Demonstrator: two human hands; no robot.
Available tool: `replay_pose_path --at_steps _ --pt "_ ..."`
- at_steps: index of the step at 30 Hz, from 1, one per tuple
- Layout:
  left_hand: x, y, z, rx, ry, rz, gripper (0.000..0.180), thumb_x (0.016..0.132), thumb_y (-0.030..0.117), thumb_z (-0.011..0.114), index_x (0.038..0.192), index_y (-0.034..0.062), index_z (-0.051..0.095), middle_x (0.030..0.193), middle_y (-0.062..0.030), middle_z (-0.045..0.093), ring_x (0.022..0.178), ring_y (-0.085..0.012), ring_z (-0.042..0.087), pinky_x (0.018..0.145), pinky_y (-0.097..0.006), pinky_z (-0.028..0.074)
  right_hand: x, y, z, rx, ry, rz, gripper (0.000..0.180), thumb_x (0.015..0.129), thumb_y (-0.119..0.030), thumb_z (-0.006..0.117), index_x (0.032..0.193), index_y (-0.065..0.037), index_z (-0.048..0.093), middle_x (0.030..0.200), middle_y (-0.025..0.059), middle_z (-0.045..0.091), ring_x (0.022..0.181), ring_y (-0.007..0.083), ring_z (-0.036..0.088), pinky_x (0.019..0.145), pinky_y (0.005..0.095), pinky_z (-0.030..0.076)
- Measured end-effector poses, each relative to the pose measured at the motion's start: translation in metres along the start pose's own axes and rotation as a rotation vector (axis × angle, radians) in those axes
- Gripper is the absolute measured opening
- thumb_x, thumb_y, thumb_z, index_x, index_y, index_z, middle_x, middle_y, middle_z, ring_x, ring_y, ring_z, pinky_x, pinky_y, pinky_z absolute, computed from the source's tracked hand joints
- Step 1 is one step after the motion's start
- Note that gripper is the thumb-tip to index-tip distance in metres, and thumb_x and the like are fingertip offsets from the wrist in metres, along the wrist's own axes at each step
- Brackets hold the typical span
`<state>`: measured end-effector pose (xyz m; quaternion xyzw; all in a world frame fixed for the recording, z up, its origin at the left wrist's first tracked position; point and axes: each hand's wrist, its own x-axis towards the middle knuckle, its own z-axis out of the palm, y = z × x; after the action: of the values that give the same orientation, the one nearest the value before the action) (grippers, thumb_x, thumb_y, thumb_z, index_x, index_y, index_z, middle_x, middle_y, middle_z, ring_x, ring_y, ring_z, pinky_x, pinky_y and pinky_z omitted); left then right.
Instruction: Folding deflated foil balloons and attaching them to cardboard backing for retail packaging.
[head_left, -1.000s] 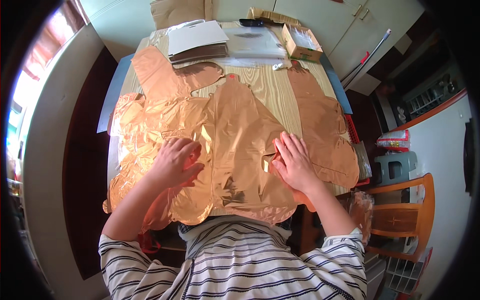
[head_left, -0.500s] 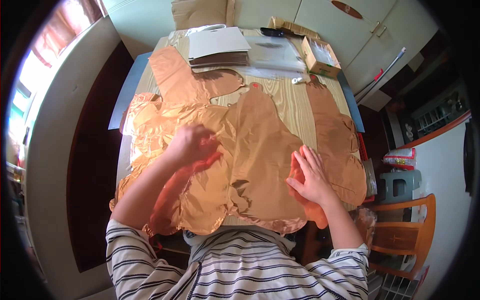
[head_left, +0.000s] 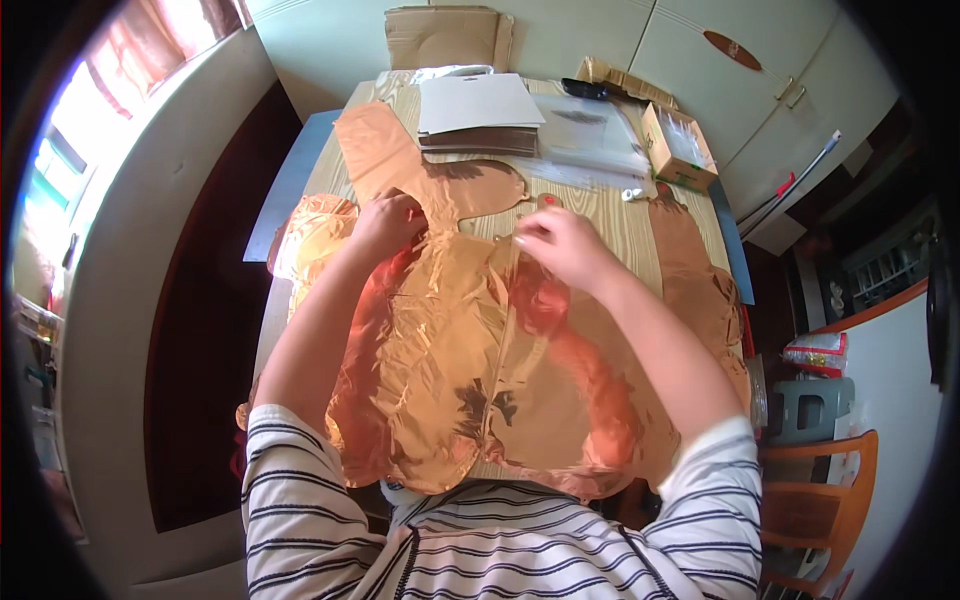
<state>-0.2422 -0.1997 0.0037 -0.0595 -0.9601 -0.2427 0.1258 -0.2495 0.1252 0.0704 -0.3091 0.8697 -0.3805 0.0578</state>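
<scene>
A large, flat, copper-coloured foil balloon [head_left: 440,340] lies crinkled across the near half of the table. At its upper part my left hand [head_left: 390,226] is closed, with curled fingertips on the foil. Beside it, a smoother copper foil sheet [head_left: 545,390] stretches toward me, reflecting my right arm. Over the top of this sheet, my right hand [head_left: 567,246] is closed in a pinch near the seam between the two. It is slightly blurred, and what its fingertips hold is too small to make out.
Another copper foil piece [head_left: 470,185] lies beyond my hands, and one more [head_left: 685,250] along the right edge. At the back are a white-topped stack of boards [head_left: 480,103], clear plastic sleeves [head_left: 585,135] and a small open box [head_left: 680,145]. A wooden chair [head_left: 820,495] stands at right.
Both hands have moved away from me, toward the upper part of the foil. My right hand has come in from the right side and gone from outstretched fingers to a pinch. The view has shifted.
</scene>
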Motion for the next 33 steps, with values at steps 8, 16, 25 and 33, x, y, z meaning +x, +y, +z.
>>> replay_pose_path --at_steps 8,16,25,33 --pt "-0.013 -0.005 0.01 -0.01 0.184 0.116 0.032 0.081 0.028 0.077 0.104 0.0051 0.076 0.118 -0.0147 0.068 0.11 -0.0353 0.063 0.096 -0.044 0.051 0.12 0.021 0.085 -0.431 -0.018 -0.041 0.043 0.089 -0.035 0.072 0.125 -0.013 0.07 0.139 0.0163 0.062 0.129 0.033 0.058 0.109 0.0427 0.045" --pt "-0.003 -0.015 0.007 -0.044 0.286 0.127 0.032 0.085 0.025 0.074 0.11 0.005 0.074 0.123 -0.0157 0.066 0.118 -0.0373 0.059 0.103 -0.046 0.046 0.131 0.039 0.076 -0.422 -0.079 -0.087 0.039 0.085 -0.033 0.075 0.119 -0.016 0.072 0.138 0.0149 0.06 0.128 0.0337 0.056 0.111 0.0441 0.041" --pt "0.04 -0.062 -0.024 0.214 0.015 -0.307 0.068 0.078 0.052 0.075 0.131 0.0116 0.065 0.145 -0.0208 0.053 0.135 -0.0393 0.048 0.112 -0.048 0.04 0.124 0.042 0.078 -0.439 -0.038 -0.482 0.035 0.08 -0.03 0.08 0.113 -0.02 0.075 0.115 0.0048 0.067 0.114 0.0273 0.063 0.103 0.0448 0.044" --pt "0.057 -0.094 -0.015 0.201 0.046 -0.331 0.06 0.077 0.056 0.072 0.119 0.0126 0.068 0.131 -0.0128 0.059 0.131 -0.0332 0.051 0.111 -0.044 0.039 0.152 0.04 0.09 -0.582 -0.008 -0.478 0.016 0.089 -0.029 0.072 0.102 -0.02 0.075 0.104 0.0022 0.069 0.106 0.0248 0.066 0.095 0.0425 0.046"
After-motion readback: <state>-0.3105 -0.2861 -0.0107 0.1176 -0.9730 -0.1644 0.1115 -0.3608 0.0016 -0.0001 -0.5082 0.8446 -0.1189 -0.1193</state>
